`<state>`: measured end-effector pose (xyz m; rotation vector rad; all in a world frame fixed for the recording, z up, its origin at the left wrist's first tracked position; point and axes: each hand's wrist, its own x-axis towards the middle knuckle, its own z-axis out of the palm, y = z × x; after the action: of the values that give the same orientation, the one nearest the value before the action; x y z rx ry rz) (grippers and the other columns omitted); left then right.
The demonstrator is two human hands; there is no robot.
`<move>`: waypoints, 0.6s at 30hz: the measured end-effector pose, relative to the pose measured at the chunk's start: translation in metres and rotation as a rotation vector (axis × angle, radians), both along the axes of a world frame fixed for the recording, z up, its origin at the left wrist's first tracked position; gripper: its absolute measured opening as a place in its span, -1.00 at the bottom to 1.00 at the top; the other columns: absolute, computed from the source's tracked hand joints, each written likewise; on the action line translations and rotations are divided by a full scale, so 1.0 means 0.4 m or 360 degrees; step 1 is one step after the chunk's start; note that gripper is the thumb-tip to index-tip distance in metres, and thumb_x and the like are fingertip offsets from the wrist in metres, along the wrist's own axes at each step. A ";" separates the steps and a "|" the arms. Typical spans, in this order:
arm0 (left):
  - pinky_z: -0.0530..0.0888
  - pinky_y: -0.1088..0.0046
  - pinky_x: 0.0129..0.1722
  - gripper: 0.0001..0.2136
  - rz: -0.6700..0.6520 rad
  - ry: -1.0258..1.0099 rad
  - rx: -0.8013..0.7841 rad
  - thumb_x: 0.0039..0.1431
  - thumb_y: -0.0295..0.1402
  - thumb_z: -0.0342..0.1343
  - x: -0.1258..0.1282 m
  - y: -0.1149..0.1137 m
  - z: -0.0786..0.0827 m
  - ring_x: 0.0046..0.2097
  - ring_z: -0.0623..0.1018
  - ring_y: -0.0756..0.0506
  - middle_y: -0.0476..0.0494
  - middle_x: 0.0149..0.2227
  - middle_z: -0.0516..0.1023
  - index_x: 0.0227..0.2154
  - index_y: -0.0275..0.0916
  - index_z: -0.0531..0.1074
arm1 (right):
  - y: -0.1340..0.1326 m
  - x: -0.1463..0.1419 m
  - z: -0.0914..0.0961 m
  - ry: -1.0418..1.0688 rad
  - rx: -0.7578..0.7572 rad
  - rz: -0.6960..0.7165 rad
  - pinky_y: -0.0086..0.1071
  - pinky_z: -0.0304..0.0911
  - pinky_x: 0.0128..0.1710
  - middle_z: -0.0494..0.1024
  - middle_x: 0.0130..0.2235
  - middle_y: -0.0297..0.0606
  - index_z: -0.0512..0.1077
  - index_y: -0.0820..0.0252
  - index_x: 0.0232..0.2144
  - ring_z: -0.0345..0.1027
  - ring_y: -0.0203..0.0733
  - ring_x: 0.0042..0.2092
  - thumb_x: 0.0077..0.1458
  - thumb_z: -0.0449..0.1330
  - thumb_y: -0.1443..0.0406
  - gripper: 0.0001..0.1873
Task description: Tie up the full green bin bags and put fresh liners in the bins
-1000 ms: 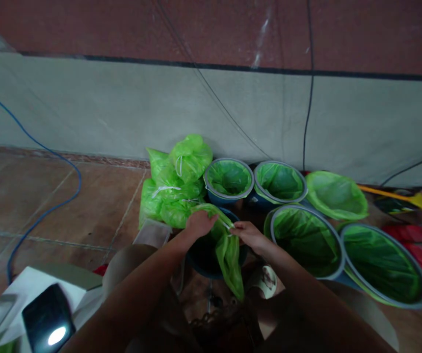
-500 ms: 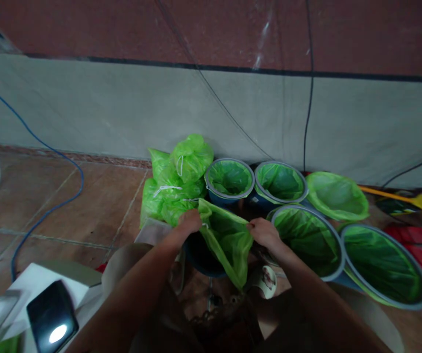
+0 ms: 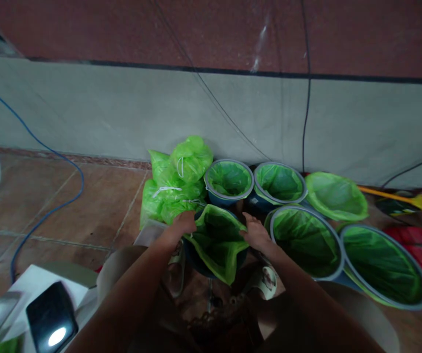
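Note:
A green plastic bag (image 3: 216,240) is spread open over a dark blue bin (image 3: 196,257) on the floor in front of me. My left hand (image 3: 181,224) grips the bag's left edge at the bin's rim. My right hand (image 3: 255,234) holds the bag's right edge, fingers curled on the plastic. The bag's near edge hangs over the front of the bin.
Several blue bins lined with green bags (image 3: 229,179) (image 3: 306,240) (image 3: 383,264) stand to the right along a grey wall. Tied green bags (image 3: 177,186) are piled at left. A blue cable (image 3: 49,196) runs over the tiled floor. A lit device (image 3: 51,318) lies lower left.
My hands have moved apart and pulled the bag's mouth wide open; the bag has gone from hanging folded to spread over the bin's rim.

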<state>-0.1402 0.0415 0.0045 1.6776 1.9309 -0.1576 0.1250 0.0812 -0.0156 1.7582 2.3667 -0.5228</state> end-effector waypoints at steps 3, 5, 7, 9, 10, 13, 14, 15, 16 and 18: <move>0.37 0.34 0.14 -0.44 -0.0027 0.0028 0.0078 0.09 -0.28 0.18 0.028 0.010 -0.020 0.18 0.44 -0.24 -0.34 0.18 0.43 0.17 -0.29 0.32 | -0.004 -0.018 -0.008 -0.0034 -0.0091 0.0021 -0.31 0.24 -0.02 0.54 0.00 -0.01 0.34 0.26 0.13 0.43 -0.03 0.02 0.14 0.11 0.32 -0.52; 0.39 0.30 0.12 -0.43 -0.0022 0.0076 0.0105 0.10 -0.20 0.19 0.041 0.011 -0.027 0.16 0.46 -0.26 -0.37 0.14 0.46 0.16 -0.31 0.31 | -0.002 -0.025 -0.006 -0.0094 -0.0114 0.0025 -0.33 0.25 -0.09 0.59 -0.10 -0.05 0.46 0.21 -0.03 0.48 -0.06 -0.05 0.18 0.05 0.35 -0.67; 0.44 0.24 0.04 -0.55 -0.0007 0.0166 0.0085 0.13 -0.26 0.16 0.050 0.011 -0.026 0.09 0.52 -0.29 -0.38 0.05 0.53 0.07 -0.33 0.40 | 0.002 -0.028 -0.001 -0.0120 -0.0105 0.0025 -0.35 0.25 -0.15 0.61 -0.17 -0.07 0.51 0.18 -0.15 0.50 -0.08 -0.10 0.22 0.01 0.34 -0.71; 0.47 0.22 -0.02 -0.71 0.0005 0.0237 0.0056 0.17 -0.39 0.08 0.051 0.012 -0.019 0.02 0.56 -0.29 -0.38 -0.04 0.58 -0.07 -0.33 0.49 | 0.011 -0.025 0.007 -0.0119 -0.0096 0.0024 -0.37 0.25 -0.18 0.63 -0.20 -0.08 0.54 0.16 -0.21 0.51 -0.09 -0.12 0.24 0.00 0.32 -0.70; 0.48 0.23 -0.05 -0.75 0.0018 0.0255 0.0041 0.17 -0.45 0.05 0.048 0.013 -0.016 0.00 0.57 -0.29 -0.38 -0.08 0.59 -0.13 -0.34 0.52 | 0.017 -0.020 0.012 -0.0122 -0.0095 0.0011 -0.37 0.25 -0.19 0.63 -0.20 -0.07 0.55 0.16 -0.21 0.51 -0.09 -0.12 0.23 0.00 0.32 -0.70; 0.49 0.23 -0.10 -0.73 0.0117 0.0315 0.0040 0.19 -0.53 -0.05 0.030 0.019 -0.009 -0.02 0.58 -0.30 -0.43 -0.12 0.60 -0.16 -0.38 0.53 | 0.037 0.006 0.024 -0.0214 -0.0090 -0.0101 -0.35 0.26 -0.23 0.62 -0.19 -0.02 0.56 0.19 -0.23 0.51 -0.05 -0.11 0.20 0.02 0.35 -0.70; 0.49 0.23 -0.11 -0.71 0.0153 0.0337 0.0050 0.20 -0.54 -0.07 0.023 0.021 -0.009 -0.03 0.58 -0.30 -0.46 -0.12 0.59 -0.14 -0.40 0.53 | 0.042 0.016 0.027 -0.0262 -0.0088 -0.0145 -0.34 0.27 -0.23 0.62 -0.18 0.00 0.56 0.22 -0.24 0.51 -0.04 -0.10 0.18 0.02 0.37 -0.70; 0.49 0.23 -0.12 -0.69 0.0176 0.0351 0.0067 0.20 -0.55 -0.10 0.017 0.022 -0.010 -0.03 0.58 -0.31 -0.47 -0.11 0.59 -0.13 -0.42 0.52 | 0.046 0.024 0.030 -0.0305 -0.0090 -0.0180 -0.34 0.27 -0.24 0.62 -0.18 0.01 0.56 0.23 -0.24 0.51 -0.03 -0.09 0.17 0.01 0.40 -0.69; 0.49 0.23 -0.13 -0.68 0.0184 0.0355 0.0086 0.20 -0.56 -0.12 0.013 0.022 -0.012 -0.04 0.58 -0.31 -0.48 -0.12 0.58 -0.12 -0.42 0.51 | 0.046 0.030 0.033 -0.0332 -0.0098 -0.0196 -0.33 0.27 -0.23 0.61 -0.18 0.01 0.55 0.24 -0.23 0.51 -0.03 -0.09 0.16 0.00 0.42 -0.69; 0.48 0.25 -0.14 -0.68 0.0142 0.0326 0.0131 0.21 -0.55 -0.12 0.013 0.020 -0.017 -0.07 0.58 -0.29 -0.45 -0.13 0.59 -0.13 -0.40 0.52 | 0.039 0.032 0.037 -0.0314 -0.0082 -0.0163 -0.32 0.27 -0.20 0.60 -0.14 0.00 0.52 0.23 -0.15 0.49 -0.03 -0.09 0.14 0.02 0.43 -0.67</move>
<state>-0.1351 0.0495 -0.0025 1.6799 2.1864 -0.2256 0.1376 0.0968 -0.0008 1.8241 2.1218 -0.3989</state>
